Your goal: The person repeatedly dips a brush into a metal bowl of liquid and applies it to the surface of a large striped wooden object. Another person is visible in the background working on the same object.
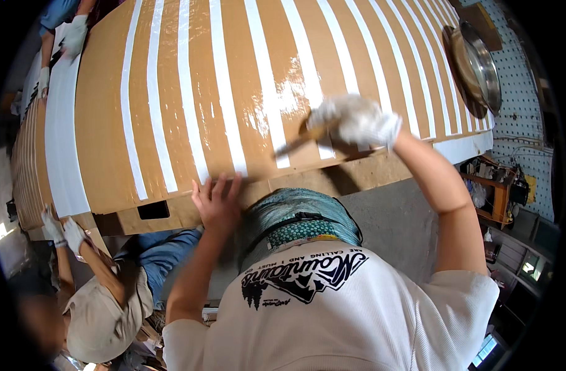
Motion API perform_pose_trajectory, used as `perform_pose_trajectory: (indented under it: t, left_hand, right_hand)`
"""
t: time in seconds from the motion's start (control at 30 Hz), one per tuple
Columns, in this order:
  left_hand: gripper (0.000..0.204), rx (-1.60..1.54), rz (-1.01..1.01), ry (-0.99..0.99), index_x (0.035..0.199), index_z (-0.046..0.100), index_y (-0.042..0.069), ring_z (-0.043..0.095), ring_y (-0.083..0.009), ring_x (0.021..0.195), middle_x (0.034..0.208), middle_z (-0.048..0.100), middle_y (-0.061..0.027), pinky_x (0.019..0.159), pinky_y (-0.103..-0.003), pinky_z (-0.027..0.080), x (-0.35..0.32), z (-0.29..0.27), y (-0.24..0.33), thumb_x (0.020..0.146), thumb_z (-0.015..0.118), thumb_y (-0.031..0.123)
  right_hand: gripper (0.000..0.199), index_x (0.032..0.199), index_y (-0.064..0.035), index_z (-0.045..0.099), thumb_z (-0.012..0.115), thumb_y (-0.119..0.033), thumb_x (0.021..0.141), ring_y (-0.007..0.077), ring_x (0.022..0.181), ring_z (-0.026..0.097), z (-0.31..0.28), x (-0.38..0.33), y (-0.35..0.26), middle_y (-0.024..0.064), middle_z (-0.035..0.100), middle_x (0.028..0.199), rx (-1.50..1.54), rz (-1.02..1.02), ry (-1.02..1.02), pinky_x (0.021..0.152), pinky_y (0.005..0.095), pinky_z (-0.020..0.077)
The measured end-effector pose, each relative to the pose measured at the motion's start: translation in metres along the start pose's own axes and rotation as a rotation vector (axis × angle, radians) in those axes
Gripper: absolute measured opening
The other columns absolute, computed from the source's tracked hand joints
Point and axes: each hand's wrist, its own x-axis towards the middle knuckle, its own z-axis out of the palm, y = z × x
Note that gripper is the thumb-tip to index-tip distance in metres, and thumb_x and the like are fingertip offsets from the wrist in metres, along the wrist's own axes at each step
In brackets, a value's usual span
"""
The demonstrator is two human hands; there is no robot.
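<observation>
My right hand, in a white glove, grips a brush by its wooden handle. The brush slants down to the left over a brown sheet with white strips running across it; motion smears its tip. Wet-looking glare shows on the sheet left of the brush. My left hand is bare, its fingers stretched over the sheet's near edge, holding nothing.
A shiny metal bowl rests at the table's right end. At the left, a co-worker's gloved hands touch the near edge; another person's gloved hands are at the far left. A shelf with clutter stands right.
</observation>
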Motion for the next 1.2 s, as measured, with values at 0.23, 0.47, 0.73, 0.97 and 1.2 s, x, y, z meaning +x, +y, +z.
perform_pose_trajectory:
  t: [0.23, 0.47, 0.73, 0.97, 1.2]
  left_hand:
    - [0.075, 0.058, 0.056, 0.045, 0.144, 0.059, 0.028, 0.040, -0.0364, 0.129, 0.139, 0.047, -0.0079, 0.112, -0.068, 0.033, -0.005, 0.008, -0.004, 0.071, 0.068, 0.011]
    - [0.063, 0.090, 0.007, 0.024, 0.137, 0.065, 0.031, 0.040, -0.0316, 0.129, 0.140, 0.044, -0.0033, 0.111, -0.065, 0.035, -0.005, 0.002, 0.002, 0.078, 0.062, 0.009]
    - [0.063, 0.110, 0.047, 0.075, 0.138, 0.063, 0.027, 0.042, -0.0355, 0.128, 0.137, 0.048, -0.0070, 0.112, -0.067, 0.034, -0.007, 0.018, -0.007, 0.077, 0.062, 0.010]
    - [0.041, 0.109, 0.015, 0.017, 0.132, 0.065, 0.028, 0.042, -0.0337, 0.131, 0.138, 0.047, -0.0069, 0.110, -0.068, 0.037, 0.000, 0.002, 0.000, 0.093, 0.059, 0.021]
    - [0.034, 0.133, 0.033, -0.039, 0.129, 0.064, 0.033, 0.035, -0.0332, 0.138, 0.137, 0.045, -0.0077, 0.108, -0.069, 0.036, -0.008, 0.006, -0.002, 0.096, 0.061, 0.026]
  right_hand:
    - [0.019, 0.108, -0.0226, 0.075, 0.062, -0.024, 0.094, 0.0262, 0.099, 0.068, 0.035, -0.023, -0.022, 0.0061, 0.072, 0.100, -0.011, 0.173, 0.482, 0.079, 0.0367, 0.0564]
    - [0.023, 0.089, -0.0130, 0.076, 0.062, -0.031, 0.093, 0.0260, 0.076, 0.070, 0.013, -0.036, -0.027, 0.0086, 0.072, 0.086, -0.179, 0.249, 0.021, 0.074, 0.0377, 0.0580]
    - [0.021, 0.099, -0.0145, 0.070, 0.068, -0.034, 0.091, 0.0234, 0.075, 0.066, 0.023, -0.030, -0.031, 0.0074, 0.069, 0.092, 0.049, 0.177, 0.223, 0.077, 0.0391, 0.0558]
    - [0.045, 0.111, -0.0022, 0.062, 0.085, -0.024, 0.078, 0.0364, 0.101, 0.069, -0.058, 0.061, 0.018, 0.0194, 0.070, 0.103, 0.143, 0.519, 0.154, 0.089, 0.0444, 0.0550]
    - [0.052, 0.110, -0.0012, 0.058, 0.085, -0.035, 0.080, 0.0404, 0.104, 0.067, -0.107, 0.231, 0.141, 0.0201, 0.069, 0.107, -0.122, 0.525, 0.392, 0.089, 0.0486, 0.0541]
